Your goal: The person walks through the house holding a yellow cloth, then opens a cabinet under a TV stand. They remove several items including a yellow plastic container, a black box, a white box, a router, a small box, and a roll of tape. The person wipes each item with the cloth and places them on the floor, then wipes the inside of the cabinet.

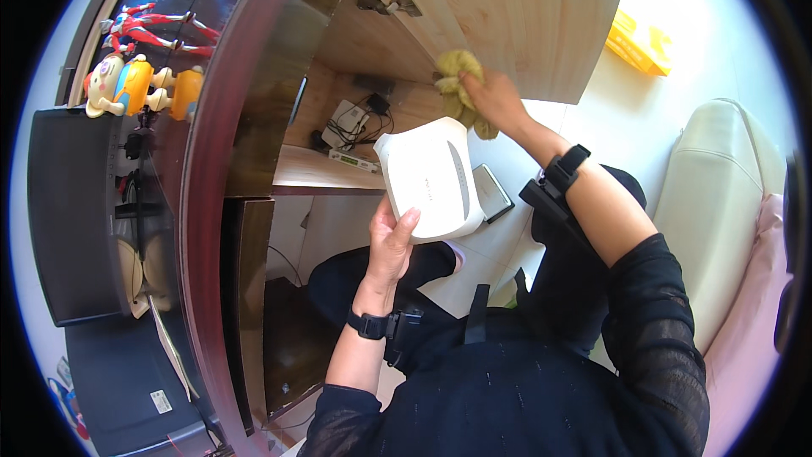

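My left hand (391,245) is shut on the lower left edge of a white plastic device (431,182), shaped like a rounded square with a grey strip. My right hand (492,97) grips a crumpled yellow-green cloth (458,66), held up beside the open wooden cabinet door (524,25). Behind the device, the cabinet shelf (300,165) holds a small white box (348,120), black cables and a narrow light package (353,162). A flat silver-grey object (493,195) lies low just right of the white device, partly hidden by it.
A red-and-silver figure (144,27), a yellow toy (131,85), a black monitor (72,211) and a dark machine (118,381) stand left. A cream sofa (710,169) with pink fabric (736,322) is right; a yellow bag (639,41) lies on the tiled floor beyond the door.
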{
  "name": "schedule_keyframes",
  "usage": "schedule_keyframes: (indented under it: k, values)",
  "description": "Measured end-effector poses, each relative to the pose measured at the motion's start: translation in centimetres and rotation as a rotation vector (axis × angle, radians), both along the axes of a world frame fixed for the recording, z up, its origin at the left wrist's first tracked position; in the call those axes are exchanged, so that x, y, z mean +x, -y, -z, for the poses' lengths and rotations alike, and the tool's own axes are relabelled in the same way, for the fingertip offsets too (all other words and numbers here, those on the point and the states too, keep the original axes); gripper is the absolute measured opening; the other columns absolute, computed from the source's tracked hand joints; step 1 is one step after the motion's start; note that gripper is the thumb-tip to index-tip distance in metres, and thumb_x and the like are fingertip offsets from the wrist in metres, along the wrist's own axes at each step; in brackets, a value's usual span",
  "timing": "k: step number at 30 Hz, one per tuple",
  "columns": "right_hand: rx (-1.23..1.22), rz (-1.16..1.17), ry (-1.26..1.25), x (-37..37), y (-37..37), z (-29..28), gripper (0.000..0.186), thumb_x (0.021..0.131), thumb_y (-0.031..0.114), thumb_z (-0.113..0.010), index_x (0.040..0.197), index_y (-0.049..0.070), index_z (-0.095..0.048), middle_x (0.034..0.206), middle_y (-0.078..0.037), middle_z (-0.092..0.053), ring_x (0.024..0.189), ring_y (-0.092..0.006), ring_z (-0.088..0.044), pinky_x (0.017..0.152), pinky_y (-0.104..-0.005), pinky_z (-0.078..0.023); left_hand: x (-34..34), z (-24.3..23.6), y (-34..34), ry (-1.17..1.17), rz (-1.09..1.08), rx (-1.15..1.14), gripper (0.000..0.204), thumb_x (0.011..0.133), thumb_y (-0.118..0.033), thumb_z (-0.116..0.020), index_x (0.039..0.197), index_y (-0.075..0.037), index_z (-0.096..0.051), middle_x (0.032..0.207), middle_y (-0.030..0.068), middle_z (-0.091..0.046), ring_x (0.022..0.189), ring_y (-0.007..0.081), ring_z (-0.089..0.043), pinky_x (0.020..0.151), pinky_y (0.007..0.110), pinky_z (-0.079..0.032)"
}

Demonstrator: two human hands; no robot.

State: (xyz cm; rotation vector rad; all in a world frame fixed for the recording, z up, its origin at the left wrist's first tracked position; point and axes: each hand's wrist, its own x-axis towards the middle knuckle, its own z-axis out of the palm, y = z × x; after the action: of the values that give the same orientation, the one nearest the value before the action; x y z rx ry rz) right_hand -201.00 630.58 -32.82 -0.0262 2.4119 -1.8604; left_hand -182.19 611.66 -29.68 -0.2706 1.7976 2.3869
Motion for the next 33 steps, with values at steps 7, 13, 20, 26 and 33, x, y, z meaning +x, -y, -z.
schedule_keyframes:
  k: [7,13,20,26,33]
  values:
    - [0.267,-0.445,-0.849,8.1,2.4,-3.2,0.043,0.076,0.031,-0.066,0.115,0.012,-0.063,0.132,-0.008,-0.051,0.127,-0.0251,-0.041,0.104,-0.0479,-0.033,-0.5,0.6,-0.6,-0.041,-0.051,-0.233,0.053,0.085,-0.009,-0.068,0.130,0.002,-0.044,0.122,0.0073,-0.055,0.107,0.0132,-0.054,0.093,0.027,-0.043]
    - [0.202,-0.506,-0.840,7.2,3.0,-1.6,0.041,0.074,0.031,-0.067,0.112,0.015,-0.065,0.125,-0.001,-0.056,0.122,-0.0254,-0.046,0.098,-0.0449,-0.041,-0.2,1.3,-0.8,-0.014,0.029,-0.377,0.045,0.086,-0.011,-0.067,0.125,0.004,-0.049,0.114,0.0078,-0.059,0.102,0.0122,-0.056,0.089,0.027,-0.046]
    - [0.406,-0.183,0.001,2.5,-0.3,-2.2,0.046,0.087,0.044,-0.050,0.086,0.001,-0.068,0.078,-0.022,-0.066,0.076,-0.0379,-0.064,0.068,-0.0456,-0.050,1.1,0.3,-0.5,-0.102,0.039,-0.411,0.062,0.083,-0.006,-0.069,0.138,0.003,-0.040,0.122,0.0114,-0.058,0.108,0.0155,-0.057,0.095,0.029,-0.043]
    - [-0.301,-0.125,-0.520,4.8,0.4,-3.2,0.031,0.083,0.025,-0.064,0.107,0.006,-0.065,0.103,-0.014,-0.063,0.094,-0.0312,-0.061,0.081,-0.0372,-0.049,0.1,-0.2,0.6,-0.073,0.058,-0.503,0.054,0.083,-0.006,-0.068,0.132,0.004,-0.046,0.117,0.0096,-0.061,0.105,0.0136,-0.058,0.092,0.027,-0.045]
    - [0.131,-0.342,-0.657,6.9,3.0,-1.1,0.035,0.084,0.035,-0.060,0.109,0.011,-0.064,0.111,-0.014,-0.062,0.107,-0.0319,-0.057,0.085,-0.0434,-0.047,1.1,1.4,-0.2,0.021,-0.079,-0.139,0.044,0.086,-0.012,-0.066,0.124,0.003,-0.051,0.115,0.0069,-0.060,0.105,0.0138,-0.055,0.095,0.030,-0.042]
